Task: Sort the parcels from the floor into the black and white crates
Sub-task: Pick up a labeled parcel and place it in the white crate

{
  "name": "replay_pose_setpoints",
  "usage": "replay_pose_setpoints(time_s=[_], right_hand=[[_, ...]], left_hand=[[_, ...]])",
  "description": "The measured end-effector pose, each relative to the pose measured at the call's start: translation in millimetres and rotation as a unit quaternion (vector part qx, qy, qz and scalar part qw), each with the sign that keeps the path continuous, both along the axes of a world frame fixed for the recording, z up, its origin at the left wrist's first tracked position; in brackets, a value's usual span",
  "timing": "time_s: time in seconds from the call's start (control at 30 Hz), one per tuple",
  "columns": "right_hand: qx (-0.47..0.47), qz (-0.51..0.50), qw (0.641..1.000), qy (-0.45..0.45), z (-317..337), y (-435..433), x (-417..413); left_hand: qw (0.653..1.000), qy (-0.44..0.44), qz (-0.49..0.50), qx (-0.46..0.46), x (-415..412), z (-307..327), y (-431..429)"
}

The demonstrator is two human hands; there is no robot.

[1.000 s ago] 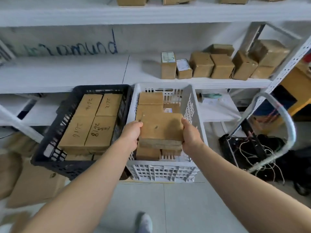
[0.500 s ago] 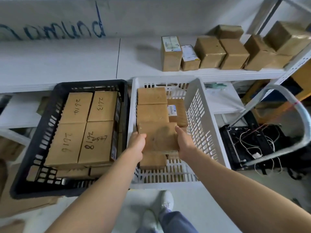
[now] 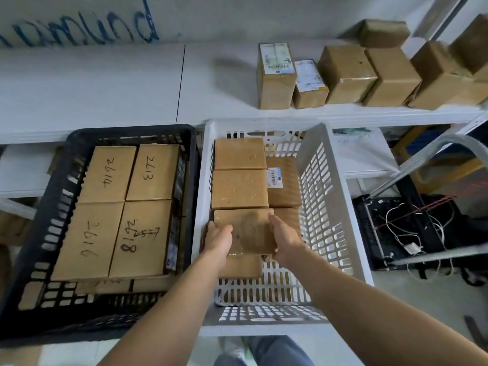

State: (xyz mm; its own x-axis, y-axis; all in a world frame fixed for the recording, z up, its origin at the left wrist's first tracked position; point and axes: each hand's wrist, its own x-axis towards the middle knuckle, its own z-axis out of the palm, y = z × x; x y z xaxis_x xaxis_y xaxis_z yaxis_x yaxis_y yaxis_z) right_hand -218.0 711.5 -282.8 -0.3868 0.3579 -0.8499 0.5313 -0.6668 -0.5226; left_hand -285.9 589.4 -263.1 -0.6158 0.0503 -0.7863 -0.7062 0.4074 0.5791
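Observation:
A flat brown parcel (image 3: 248, 231) is held low inside the white crate (image 3: 330, 207), right behind two other brown parcels (image 3: 239, 188) stacked in a row. My left hand (image 3: 219, 239) grips its left edge and my right hand (image 3: 285, 241) grips its right edge. A parcel with a printed label (image 3: 284, 180) lies to the right of the row. Another parcel (image 3: 240, 266) shows under the held one. The black crate (image 3: 52, 180) on the left holds several flat parcels (image 3: 118, 210) marked with handwritten numbers.
A white shelf (image 3: 118, 83) behind the crates carries several taped boxes (image 3: 343, 75) at the right. A grey metal cart handle (image 3: 449, 146) and a black device with loose wires (image 3: 401, 228) stand to the right. Cardboard lies at the far left.
Both hands have lowered the parcel into the white crate, down next to the row of parcels. The view has tilted down and closer over the crates.

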Motion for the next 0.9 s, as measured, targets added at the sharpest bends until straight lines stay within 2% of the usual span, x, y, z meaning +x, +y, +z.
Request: replay_pose_setpoints(time_s=[0.2, 0.37, 0.6, 0.77, 0.9], right_hand=[[-0.027, 0.006, 1.0, -0.001, 0.0, -2.2, 0.1], [-0.03, 0.013, 0.999, -0.01, 3.2, -3.0, -2.9], [0.071, 0.039, 0.996, -0.026, 28.0, 16.6, 6.1], [0.127, -0.035, 0.991, 0.021, 65.5, 22.3, 26.8], [0.137, -0.194, 0.965, 0.114, 101.6, 18.2, 67.0]], left_hand=[[0.998, 0.038, 0.045, -0.005, 6.5, 10.4, 12.2], [0.997, 0.059, 0.042, 0.002, -0.3, 11.0, 4.5], [0.993, 0.029, 0.075, 0.091, -7.4, 31.8, -5.0], [0.98, 0.018, 0.054, 0.191, -6.2, 69.7, 14.5], [0.965, 0.011, -0.047, 0.259, 15.2, 101.4, 27.8]])
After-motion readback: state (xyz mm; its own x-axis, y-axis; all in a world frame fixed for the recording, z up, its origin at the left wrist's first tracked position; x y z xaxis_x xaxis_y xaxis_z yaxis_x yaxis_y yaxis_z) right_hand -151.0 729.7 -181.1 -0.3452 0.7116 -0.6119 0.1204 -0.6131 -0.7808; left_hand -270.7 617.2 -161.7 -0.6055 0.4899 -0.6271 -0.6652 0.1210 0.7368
